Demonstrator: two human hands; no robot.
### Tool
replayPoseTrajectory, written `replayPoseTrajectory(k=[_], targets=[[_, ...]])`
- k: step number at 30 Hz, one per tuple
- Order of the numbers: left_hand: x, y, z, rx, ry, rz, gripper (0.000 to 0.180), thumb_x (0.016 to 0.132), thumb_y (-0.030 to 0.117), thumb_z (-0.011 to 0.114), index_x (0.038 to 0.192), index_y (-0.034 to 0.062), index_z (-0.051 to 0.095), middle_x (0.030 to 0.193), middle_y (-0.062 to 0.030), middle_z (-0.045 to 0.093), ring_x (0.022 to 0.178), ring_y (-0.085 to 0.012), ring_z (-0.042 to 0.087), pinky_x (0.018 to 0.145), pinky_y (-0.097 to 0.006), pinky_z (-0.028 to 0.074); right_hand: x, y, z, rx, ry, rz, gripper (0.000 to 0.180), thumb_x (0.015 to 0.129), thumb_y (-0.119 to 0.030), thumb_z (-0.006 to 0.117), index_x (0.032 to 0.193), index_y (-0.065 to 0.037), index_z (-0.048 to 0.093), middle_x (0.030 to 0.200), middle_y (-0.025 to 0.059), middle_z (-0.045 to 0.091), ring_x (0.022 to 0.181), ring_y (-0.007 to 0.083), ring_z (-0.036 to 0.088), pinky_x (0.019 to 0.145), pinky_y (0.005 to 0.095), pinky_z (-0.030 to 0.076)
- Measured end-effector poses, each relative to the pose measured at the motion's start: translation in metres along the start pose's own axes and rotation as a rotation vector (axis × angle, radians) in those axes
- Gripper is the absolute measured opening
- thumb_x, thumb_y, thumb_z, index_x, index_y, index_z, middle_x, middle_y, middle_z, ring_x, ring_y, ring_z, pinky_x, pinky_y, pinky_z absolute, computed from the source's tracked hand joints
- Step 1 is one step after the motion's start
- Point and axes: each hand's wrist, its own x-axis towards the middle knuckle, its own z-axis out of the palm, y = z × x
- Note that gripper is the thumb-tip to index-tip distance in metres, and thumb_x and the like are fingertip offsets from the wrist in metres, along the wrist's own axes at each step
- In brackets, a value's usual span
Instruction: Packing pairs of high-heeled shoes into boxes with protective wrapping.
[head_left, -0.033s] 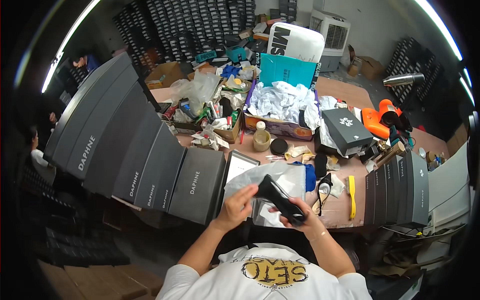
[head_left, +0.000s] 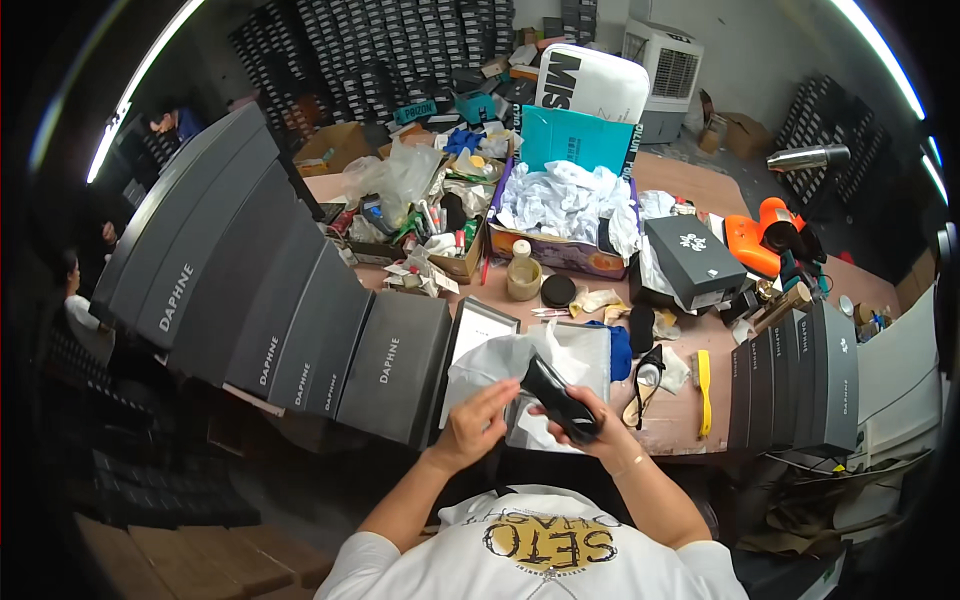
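Over the front edge of the table, my right hand (head_left: pixel 585 425) is closed around a glossy black shoe (head_left: pixel 558 400), with its narrower end pointing up and to the left. My left hand (head_left: pixel 478 420) has its fingers stretched out beside that end; whether the fingertips touch it I cannot tell. Beneath the shoe lies an opened grey shoe box (head_left: pixel 597 350) with white tissue paper (head_left: pixel 495 362) spilling over it. To the right of the box rests a strappy shoe (head_left: pixel 646 385) with black straps and a pale insole.
Stacked dark grey shoe boxes (head_left: pixel 395 370) rise on the left, with more boxes (head_left: pixel 800 390) on the right. A yellow brush (head_left: pixel 704 395) lies near the front edge. Farther back are a bottle (head_left: pixel 522 270), a round black tin (head_left: pixel 558 291) and a carton of crumpled white paper (head_left: pixel 565 250).
The shoe has turned in my right hand and now shows a broader glossy side. My left hand has shifted slightly toward me, fingers still extended.
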Motion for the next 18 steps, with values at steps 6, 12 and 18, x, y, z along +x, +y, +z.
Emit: replayPoseTrajectory(k=[6, 12, 18], targets=[[-0.075, 0.007, 0.031, 0.218, 0.295, -0.683, 0.042, 0.075, -0.004, 0.057, 0.117, 0.0013, 0.056, 0.102, -0.0168, 0.060, 0.085, -0.0323, 0.061, 0.070, -0.036, 0.051, -0.018, 0.020, -0.006, -0.299, 0.039, -0.004, 0.047, 0.092, -0.020, 0.049, 0.136, -0.008, 0.037, 0.108, 0.0163, 0.060, 0.073, 0.0152, 0.059, 0.055, 0.0308, 0.054], [-0.102, 0.004, 0.087, 0.291, 0.351, -0.634, 0.048, 0.072, -0.001, 0.063, 0.119, 0.0019, 0.056, 0.107, -0.0174, 0.056, 0.101, -0.0346, 0.054, 0.088, -0.041, 0.044, -0.057, 0.046, -0.032, -0.354, 0.075, 0.136, 0.048, 0.092, -0.020, 0.048, 0.136, -0.007, 0.035, 0.106, 0.0168, 0.059, 0.071, 0.0147, 0.058, 0.053, 0.0284, 0.051], [-0.064, 0.032, 0.077, 0.196, 0.421, -0.465, 0.045, 0.071, -0.013, 0.057, 0.113, 0.0040, 0.062, 0.095, -0.0134, 0.058, 0.084, -0.0315, 0.058, 0.073, -0.036, 0.048, -0.068, 0.040, -0.026, -0.695, -0.002, 0.105, 0.048, 0.087, -0.008, 0.054, 0.133, -0.005, 0.042, 0.100, 0.0096, 0.057, 0.071, 0.0127, 0.056, 0.059, 0.0258, 0.049]])
